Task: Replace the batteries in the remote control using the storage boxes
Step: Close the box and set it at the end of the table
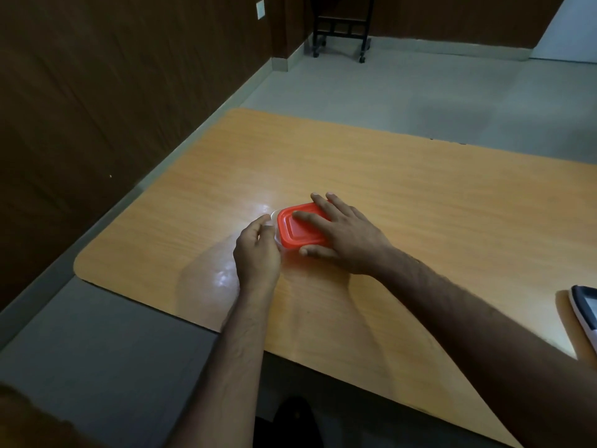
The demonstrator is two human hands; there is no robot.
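A small clear storage box with an orange-red lid (pixel 297 232) rests on the wooden table (pixel 403 195), a little left of its middle. My right hand (pixel 342 236) lies flat over the lid, fingers spread across its top and thumb against its near side. My left hand (pixel 258 250) touches the box's left end, fingertips curled at the clear rim under the lid. What the box holds is hidden. A white remote control with a dark screen (pixel 586 310) lies at the table's right edge, partly cut off by the frame.
The table's left edge runs close to a dark wood-panelled wall (pixel 113 92). Grey floor lies beyond the far edge, with a black wheeled stand (pixel 342 27) at the back. A dark chair seat (pixel 290 418) shows below the near edge.
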